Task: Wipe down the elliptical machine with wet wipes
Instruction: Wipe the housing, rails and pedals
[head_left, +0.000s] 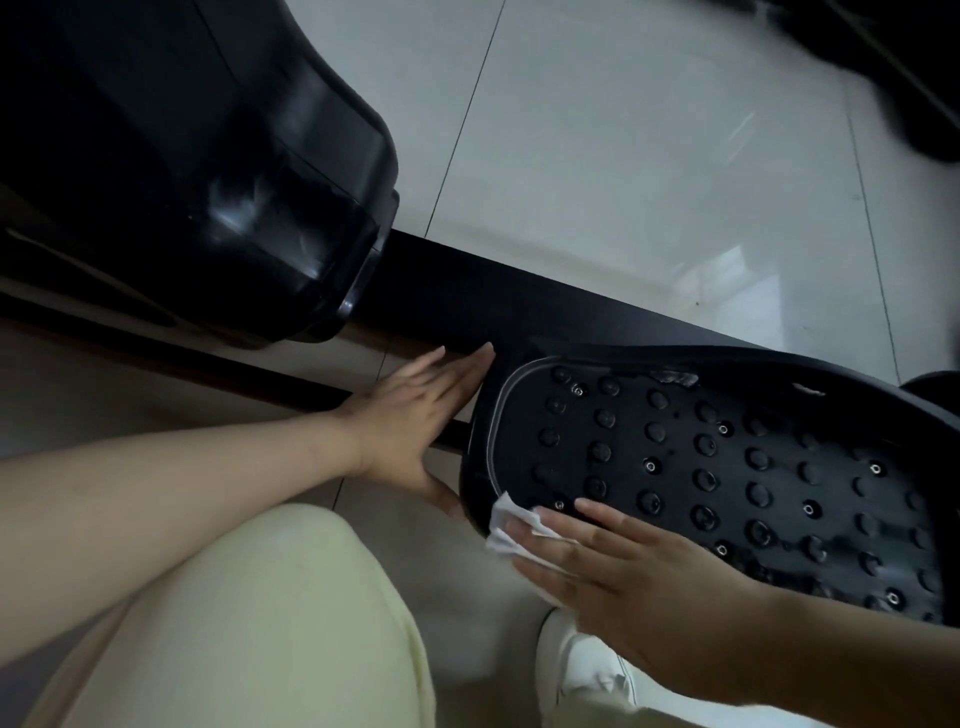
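Nearby, at the rounded end of the black foot pedal (727, 467), lower right of view: white wet wipe (506, 535), crumpled, pressed against the pedal's near rim. Pinned there under the right hand (639, 587), palm down, fingers straight and slightly spread, nothing gripped. Only one creased corner of the wipe showing past the fingers.

Pedal surface studded with rows of round bumps and a few small metal screws, ringed by a raised lip. Small pale smear near the far rim.

Just beside the pedal's end, left hand (415, 415), likewise flat and open, fingers straight, reaching up to the edge of the black rail (493, 306). Thumb spread wide and touching the pedal's rim. Nothing held.

At the rail's upper-left end, glossy black housing (208, 171) of the elliptical machine, streaked with reflections.

Beyond the rail, pale shiny floor tiles (649, 156) with thin dark joints.

Closest to the camera, pale yellow-green trouser leg (260, 623) at the bottom left, and white shoe (587, 670) just below the right hand.
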